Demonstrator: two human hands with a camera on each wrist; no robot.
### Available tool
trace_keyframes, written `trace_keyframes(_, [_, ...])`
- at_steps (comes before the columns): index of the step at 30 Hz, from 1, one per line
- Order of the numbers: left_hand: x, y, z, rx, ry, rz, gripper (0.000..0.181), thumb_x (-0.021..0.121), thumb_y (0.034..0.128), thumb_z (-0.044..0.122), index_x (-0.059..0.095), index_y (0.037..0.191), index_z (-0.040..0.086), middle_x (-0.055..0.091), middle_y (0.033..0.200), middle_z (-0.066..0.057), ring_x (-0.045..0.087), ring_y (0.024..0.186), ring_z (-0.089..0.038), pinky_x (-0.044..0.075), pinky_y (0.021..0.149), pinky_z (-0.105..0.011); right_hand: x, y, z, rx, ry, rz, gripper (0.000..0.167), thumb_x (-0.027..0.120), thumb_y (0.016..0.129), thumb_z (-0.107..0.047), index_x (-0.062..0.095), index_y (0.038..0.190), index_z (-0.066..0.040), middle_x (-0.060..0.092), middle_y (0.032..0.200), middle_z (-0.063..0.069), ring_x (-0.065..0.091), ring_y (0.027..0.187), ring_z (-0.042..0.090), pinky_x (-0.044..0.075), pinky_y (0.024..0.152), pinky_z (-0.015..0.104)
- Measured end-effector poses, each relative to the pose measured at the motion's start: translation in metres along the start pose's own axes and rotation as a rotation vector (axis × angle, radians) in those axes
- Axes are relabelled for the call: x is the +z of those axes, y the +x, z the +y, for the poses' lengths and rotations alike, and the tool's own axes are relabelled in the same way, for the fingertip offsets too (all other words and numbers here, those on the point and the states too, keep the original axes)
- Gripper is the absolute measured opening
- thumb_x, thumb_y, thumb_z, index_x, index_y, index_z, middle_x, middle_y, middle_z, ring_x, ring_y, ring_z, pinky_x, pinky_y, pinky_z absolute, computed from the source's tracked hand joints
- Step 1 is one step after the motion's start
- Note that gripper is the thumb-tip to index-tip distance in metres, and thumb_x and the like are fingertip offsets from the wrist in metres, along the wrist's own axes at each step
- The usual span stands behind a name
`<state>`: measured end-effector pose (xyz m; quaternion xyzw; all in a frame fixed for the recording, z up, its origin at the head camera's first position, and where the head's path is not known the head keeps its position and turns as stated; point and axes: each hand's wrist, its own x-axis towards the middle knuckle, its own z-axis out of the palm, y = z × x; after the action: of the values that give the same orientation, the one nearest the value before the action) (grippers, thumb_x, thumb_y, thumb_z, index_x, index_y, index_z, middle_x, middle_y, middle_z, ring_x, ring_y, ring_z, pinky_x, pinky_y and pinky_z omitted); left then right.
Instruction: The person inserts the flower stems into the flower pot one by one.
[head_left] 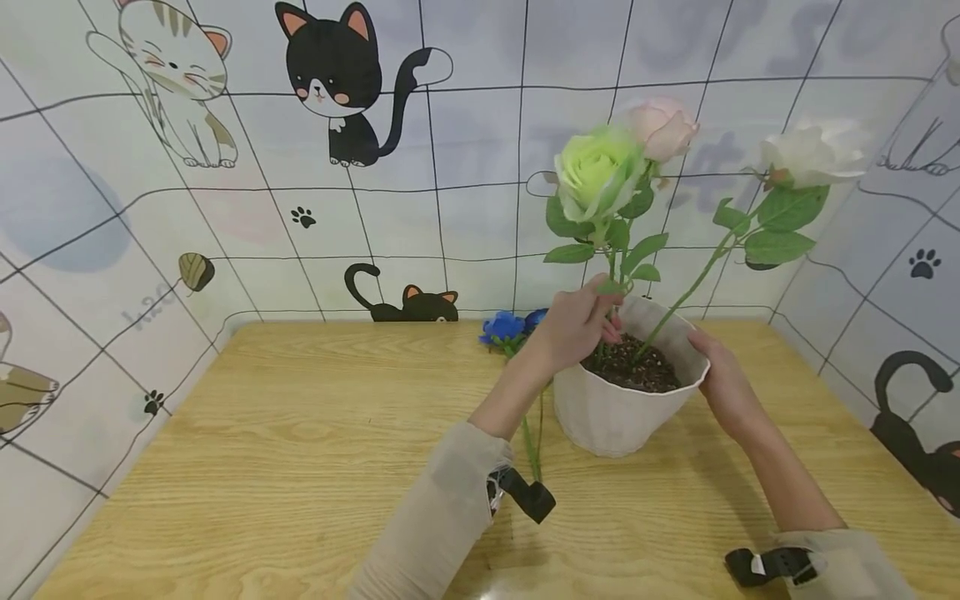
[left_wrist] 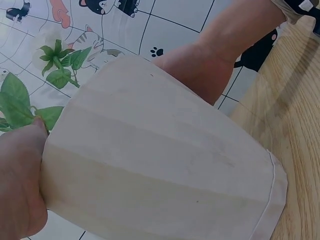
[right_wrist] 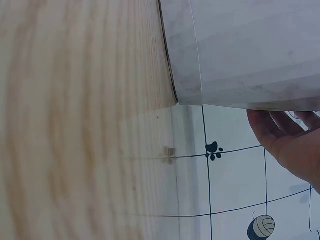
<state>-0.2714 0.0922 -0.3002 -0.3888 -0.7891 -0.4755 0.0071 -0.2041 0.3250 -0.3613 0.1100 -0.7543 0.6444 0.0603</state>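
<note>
A white flowerpot (head_left: pixel 618 417) filled with dark soil (head_left: pixel 637 367) stands on the table. A green rose (head_left: pixel 600 175), a pink rose (head_left: pixel 663 131) and a white rose (head_left: pixel 810 158) rise from it, the white one leaning right. Over the pot's left rim, my left hand (head_left: pixel 573 327) pinches the green rose's stem low down; its fingertips are partly hidden by leaves. My right hand (head_left: pixel 723 379) grips the pot's right rim. In the right wrist view, the fingers (right_wrist: pixel 272 132) of that hand lie against the pot's side.
Blue flowers (head_left: pixel 502 327) lie on the wooden table (head_left: pixel 337 417) left of the pot, their stems running toward the front, partly behind my left arm. A cat-print wall covering (head_left: pixel 480 208) stands close behind the pot and along both sides.
</note>
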Motion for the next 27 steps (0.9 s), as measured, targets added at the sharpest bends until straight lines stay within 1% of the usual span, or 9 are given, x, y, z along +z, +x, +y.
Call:
trace_keyframes(4, [-0.0008, -0.0008, -0.0003, -0.002, 0.062, 0.015, 0.047, 0.036, 0.1114, 0.012, 0.029, 0.155, -0.005, 0.073, 0.085, -0.009, 0.072, 0.071, -0.019, 0.043, 0.053, -0.017, -0.0007, -0.0007, 0.0002, 0.005, -0.053, 0.004, 0.053, 0.025, 0.111, -0.041, 0.043, 0.146, -0.004, 0.054, 0.125, -0.015, 0.050, 0.115, 0.000, 0.041, 0.090, 0.013])
trace_keyframes(6, [-0.0009, -0.0002, -0.0007, 0.007, 0.041, 0.010, 0.046, 0.036, 0.1112, 0.010, 0.029, 0.154, -0.006, 0.072, 0.085, -0.011, 0.072, 0.070, -0.019, 0.047, 0.056, -0.016, -0.0013, -0.0006, 0.0005, 0.012, -0.051, 0.005, 0.056, 0.025, 0.111, -0.041, 0.040, 0.148, -0.001, 0.054, 0.125, -0.015, 0.049, 0.116, -0.001, 0.041, 0.090, 0.012])
trace_keyframes(7, [-0.0008, 0.0003, -0.0011, 0.018, 0.012, 0.002, 0.043, 0.035, 0.1112, 0.009, 0.035, 0.151, -0.008, 0.072, 0.086, -0.013, 0.072, 0.070, -0.019, 0.050, 0.059, -0.017, -0.0014, -0.0006, 0.0006, 0.015, -0.049, 0.008, 0.057, 0.025, 0.111, -0.041, 0.039, 0.149, 0.000, 0.053, 0.125, -0.016, 0.049, 0.116, -0.001, 0.041, 0.090, 0.012])
trace_keyframes(9, [-0.0011, 0.0009, -0.0018, 0.037, -0.030, -0.011, 0.035, 0.033, 0.1110, 0.006, 0.049, 0.139, -0.008, 0.071, 0.088, -0.014, 0.071, 0.069, -0.020, 0.054, 0.062, -0.019, -0.0014, -0.0003, 0.0010, 0.020, -0.043, 0.011, 0.060, 0.025, 0.111, -0.041, 0.036, 0.150, 0.003, 0.053, 0.125, -0.016, 0.049, 0.116, -0.002, 0.041, 0.091, 0.012])
trace_keyframes(11, [-0.0018, 0.0015, -0.0020, 0.049, -0.054, -0.015, 0.031, 0.032, 0.1109, 0.005, 0.059, 0.120, -0.006, 0.069, 0.085, -0.014, 0.070, 0.067, -0.021, 0.054, 0.060, -0.022, -0.0012, 0.0000, 0.0011, 0.021, -0.044, 0.011, 0.063, 0.025, 0.111, -0.041, 0.033, 0.151, 0.007, 0.053, 0.125, -0.017, 0.049, 0.115, -0.002, 0.040, 0.091, 0.011])
trace_keyframes(13, [-0.0031, 0.0020, -0.0018, 0.055, -0.071, -0.019, 0.033, 0.030, 0.1108, 0.004, 0.060, 0.099, -0.005, 0.068, 0.079, -0.014, 0.068, 0.065, -0.025, 0.054, 0.058, -0.024, -0.0009, 0.0002, 0.0009, 0.018, -0.047, 0.009, 0.065, 0.025, 0.111, -0.041, 0.029, 0.152, 0.010, 0.052, 0.126, -0.016, 0.049, 0.116, -0.002, 0.040, 0.091, 0.011])
trace_keyframes(16, [-0.0058, 0.0022, -0.0004, 0.043, -0.082, -0.020, 0.038, 0.031, 0.1105, 0.004, 0.061, 0.089, -0.002, 0.066, 0.072, -0.012, 0.067, 0.064, -0.031, 0.052, 0.056, -0.025, -0.0007, 0.0007, 0.0007, 0.004, -0.054, -0.001, 0.067, 0.024, 0.111, -0.041, 0.026, 0.153, 0.012, 0.052, 0.127, -0.016, 0.048, 0.117, -0.001, 0.040, 0.091, 0.011])
trace_keyframes(21, [-0.0093, 0.0014, 0.0029, -0.004, -0.092, -0.029, 0.038, 0.031, 0.1098, 0.002, 0.061, 0.086, 0.002, 0.064, 0.077, -0.011, 0.065, 0.066, -0.031, 0.051, 0.057, -0.025, -0.0008, 0.0009, 0.0011, -0.008, -0.064, -0.011, 0.066, 0.023, 0.112, -0.041, 0.026, 0.153, 0.011, 0.052, 0.128, -0.016, 0.048, 0.118, 0.000, 0.040, 0.092, 0.012])
trace_keyframes(27, [-0.0067, -0.0007, 0.0009, -0.014, -0.096, -0.016, 0.039, 0.031, 0.1099, 0.002, 0.061, 0.085, 0.003, 0.061, 0.073, -0.010, 0.064, 0.066, -0.031, 0.046, 0.054, -0.022, -0.0014, -0.0002, 0.0024, -0.006, -0.063, -0.006, 0.066, 0.023, 0.112, -0.040, 0.027, 0.153, 0.011, 0.052, 0.128, -0.017, 0.048, 0.118, -0.001, 0.041, 0.092, 0.011])
